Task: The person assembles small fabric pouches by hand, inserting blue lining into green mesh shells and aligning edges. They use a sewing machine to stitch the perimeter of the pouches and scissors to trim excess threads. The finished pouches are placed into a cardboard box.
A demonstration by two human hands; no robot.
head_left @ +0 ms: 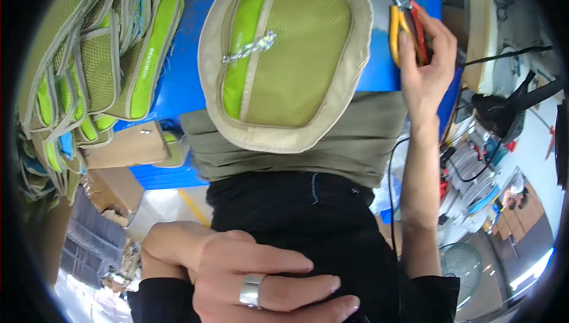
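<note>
At the right side of the blue table, my right hand (430, 65) is closed round scissors (395, 37) with one yellow and one red handle. Their metal blades point away from me and run out of view at the top. My left hand (267, 278), wearing a wide silver ring, is raised close in front of my black top with its fingers stretched out and holding nothing. Between the table and my lap lies a rounded beige fabric piece (284, 138) with an olive mesh panel and a bright green strip. A patterned white-and-blue cord (252, 48) rests across it.
Many green-and-beige mesh pouches (98, 68) are heaped at the left, over the blue table (178, 77). A cardboard box (127, 148) stands below them. At the right are a black cable (391, 204), grey cluttered items (471, 177) and a fan (461, 272).
</note>
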